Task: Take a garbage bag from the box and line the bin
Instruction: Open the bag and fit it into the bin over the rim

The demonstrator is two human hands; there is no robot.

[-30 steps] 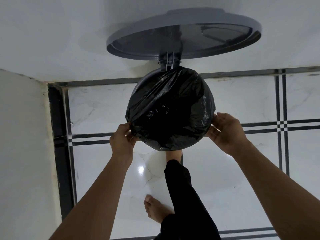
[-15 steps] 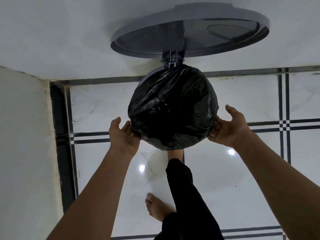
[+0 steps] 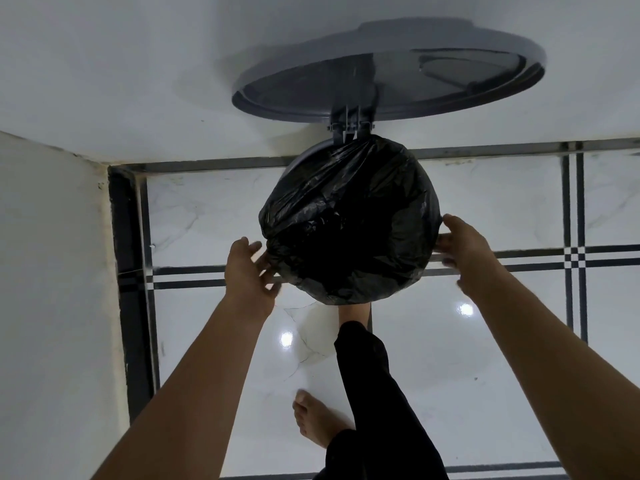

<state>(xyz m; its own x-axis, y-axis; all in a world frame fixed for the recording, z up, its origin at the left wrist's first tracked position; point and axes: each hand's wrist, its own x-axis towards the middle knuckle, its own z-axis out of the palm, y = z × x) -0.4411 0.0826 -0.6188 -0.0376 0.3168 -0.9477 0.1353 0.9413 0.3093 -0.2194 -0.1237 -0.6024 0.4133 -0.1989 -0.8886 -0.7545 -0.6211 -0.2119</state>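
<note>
Both hands, the left hand and right hand, have let go and now flank the black garbage bag with fingers spread, leaving it stretched over the bin's rim under the raised lid, seemingly lined.

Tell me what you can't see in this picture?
Head view only:
- Round grey bin: crinkly black plastic garbage bag covers it.
- Bin's inside: too dark.
- Pedal foot: hidden behind the bag.
- Right hand fingers: blurred.
- Garbage bag box: not in view.
</note>
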